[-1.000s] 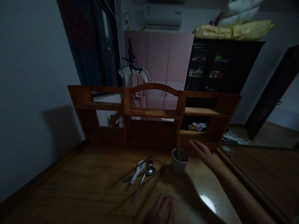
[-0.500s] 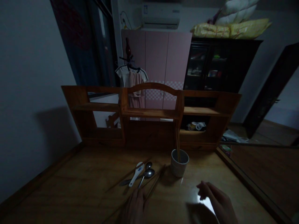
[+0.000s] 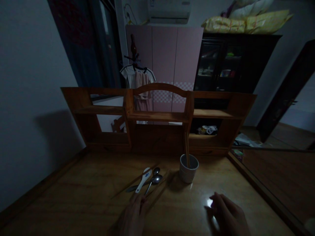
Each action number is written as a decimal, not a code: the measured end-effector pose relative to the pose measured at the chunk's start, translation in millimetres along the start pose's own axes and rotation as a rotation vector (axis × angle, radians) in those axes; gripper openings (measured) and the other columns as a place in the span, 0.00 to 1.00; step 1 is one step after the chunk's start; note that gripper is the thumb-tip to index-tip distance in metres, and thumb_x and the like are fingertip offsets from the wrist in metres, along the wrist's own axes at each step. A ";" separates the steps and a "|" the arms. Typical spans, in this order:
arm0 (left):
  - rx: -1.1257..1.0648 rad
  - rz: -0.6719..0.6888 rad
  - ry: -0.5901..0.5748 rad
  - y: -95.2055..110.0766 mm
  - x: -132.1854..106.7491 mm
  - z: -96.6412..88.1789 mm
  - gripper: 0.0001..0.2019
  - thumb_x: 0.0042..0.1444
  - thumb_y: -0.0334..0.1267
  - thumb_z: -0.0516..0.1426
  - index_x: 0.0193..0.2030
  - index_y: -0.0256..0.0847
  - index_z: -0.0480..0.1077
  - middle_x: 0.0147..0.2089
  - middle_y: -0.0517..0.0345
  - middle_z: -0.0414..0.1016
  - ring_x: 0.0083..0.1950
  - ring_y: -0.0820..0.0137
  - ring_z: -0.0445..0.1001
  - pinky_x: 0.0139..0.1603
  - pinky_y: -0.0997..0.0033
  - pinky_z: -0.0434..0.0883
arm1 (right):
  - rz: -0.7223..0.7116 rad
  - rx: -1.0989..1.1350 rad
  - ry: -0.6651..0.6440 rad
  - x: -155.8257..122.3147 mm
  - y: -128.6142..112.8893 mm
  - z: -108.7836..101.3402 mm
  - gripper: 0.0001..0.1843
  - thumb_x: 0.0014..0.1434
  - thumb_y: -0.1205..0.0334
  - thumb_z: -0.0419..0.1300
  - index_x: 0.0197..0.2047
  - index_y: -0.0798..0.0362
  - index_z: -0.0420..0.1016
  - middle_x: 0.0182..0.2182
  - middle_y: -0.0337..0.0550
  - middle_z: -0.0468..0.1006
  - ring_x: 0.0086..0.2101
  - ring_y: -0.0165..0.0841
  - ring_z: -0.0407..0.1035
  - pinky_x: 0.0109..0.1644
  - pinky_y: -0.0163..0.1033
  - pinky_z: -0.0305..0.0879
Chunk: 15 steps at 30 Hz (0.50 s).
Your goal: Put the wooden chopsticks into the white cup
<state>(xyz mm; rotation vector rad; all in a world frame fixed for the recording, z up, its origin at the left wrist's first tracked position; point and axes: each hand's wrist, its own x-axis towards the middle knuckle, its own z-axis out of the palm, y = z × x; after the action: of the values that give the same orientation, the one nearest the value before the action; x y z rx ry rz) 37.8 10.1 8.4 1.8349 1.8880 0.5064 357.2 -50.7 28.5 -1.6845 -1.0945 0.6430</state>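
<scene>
My left hand [image 3: 133,214] lies low on the wooden desk [image 3: 81,196], its fingertips at the near ends of a pair of loose chopsticks [image 3: 161,186]; the dim light hides whether it grips them. Just beyond lie a white ceramic spoon [image 3: 144,179] and two metal spoons [image 3: 155,179], with another chopstick [image 3: 133,184] slanting left of them. A pale cup [image 3: 187,174] stands right of the spoons, holding upright chopsticks [image 3: 187,147]. My right hand [image 3: 227,214] hovers near the desk's front right, fingers loosely curled, holding nothing.
A wooden shelf unit [image 3: 157,116] stands along the back of the desk, with small items in its lower right bay [image 3: 206,130]. A raised rim [image 3: 258,188] borders the desk's right side. A wall rises at the left. Wardrobes and hanging clothes stand behind.
My right hand drew back from beside the cup to the front right of the desk. My left hand moved left and forward to the loose chopsticks' near ends.
</scene>
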 end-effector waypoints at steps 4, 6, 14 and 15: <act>0.044 0.007 0.055 -1.6 -5.6 1.3 0.17 0.65 0.37 0.42 0.49 0.43 0.71 0.55 0.51 0.76 0.55 0.66 0.75 0.55 0.69 0.69 | 0.029 0.005 -0.027 0.6 0.7 1.9 0.28 0.58 0.37 0.54 0.30 0.53 0.79 0.22 0.43 0.77 0.26 0.36 0.72 0.29 0.35 0.67; 0.065 0.012 0.025 -2.8 -6.4 7.2 0.16 0.64 0.36 0.45 0.49 0.43 0.71 0.55 0.51 0.76 0.56 0.65 0.75 0.54 0.69 0.69 | 0.039 0.008 -0.047 0.1 0.1 2.9 0.27 0.58 0.37 0.54 0.30 0.53 0.79 0.22 0.43 0.77 0.26 0.36 0.72 0.29 0.34 0.67; 0.159 -0.021 -0.115 4.1 -2.9 9.2 0.15 0.64 0.36 0.46 0.51 0.42 0.70 0.58 0.51 0.74 0.59 0.67 0.72 0.55 0.71 0.68 | 0.045 -0.011 -0.064 -1.0 1.9 1.9 0.26 0.59 0.38 0.54 0.31 0.53 0.78 0.23 0.43 0.77 0.28 0.37 0.73 0.31 0.34 0.67; 0.172 -0.010 -0.110 5.0 -2.8 8.1 0.15 0.65 0.36 0.45 0.51 0.40 0.70 0.58 0.50 0.74 0.59 0.66 0.73 0.55 0.70 0.68 | 0.039 -0.013 -0.070 -0.9 2.6 1.8 0.26 0.59 0.39 0.54 0.31 0.53 0.78 0.24 0.43 0.78 0.28 0.37 0.73 0.31 0.34 0.67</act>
<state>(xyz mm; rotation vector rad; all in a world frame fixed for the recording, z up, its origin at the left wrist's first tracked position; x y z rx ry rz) 46.5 7.1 4.6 1.9175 1.9164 0.2403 356.2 -50.9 25.4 -1.7092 -1.1197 0.7256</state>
